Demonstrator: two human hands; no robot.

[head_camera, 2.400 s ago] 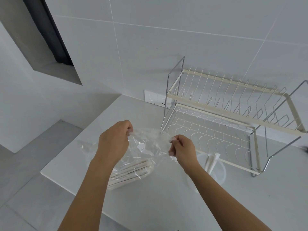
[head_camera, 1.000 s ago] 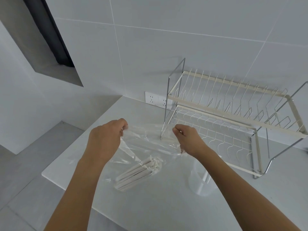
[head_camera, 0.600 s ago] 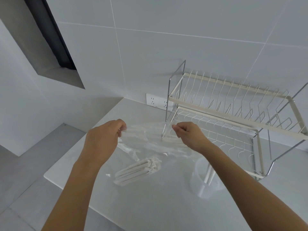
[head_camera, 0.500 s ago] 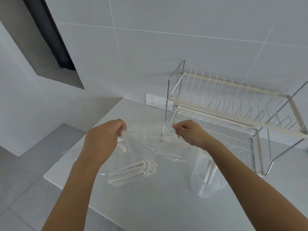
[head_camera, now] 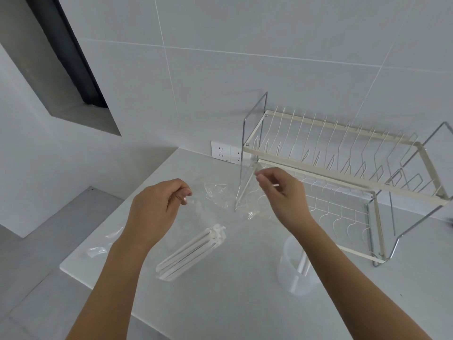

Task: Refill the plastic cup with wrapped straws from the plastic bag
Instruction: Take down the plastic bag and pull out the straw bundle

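A clear plastic bag (head_camera: 220,200) is stretched between my hands above the white counter. My left hand (head_camera: 157,209) pinches its left edge and my right hand (head_camera: 282,192) pinches its right edge, lifted a little higher. A bundle of white wrapped straws (head_camera: 191,253) hangs low inside the bag, slanting down to the left, its lower end near the counter. The translucent plastic cup (head_camera: 294,271) stands on the counter under my right forearm, with one or two straws upright in it.
A two-tier wire dish rack (head_camera: 343,168) stands against the tiled wall at the right, close behind my right hand. A wall socket (head_camera: 225,152) sits left of it. The counter (head_camera: 232,303) edge runs diagonally at the lower left, with floor below.
My hands have pulled the bag's opening wider apart and my right hand has risen. The straw bundle has slid lower in the bag and tilted more steeply.
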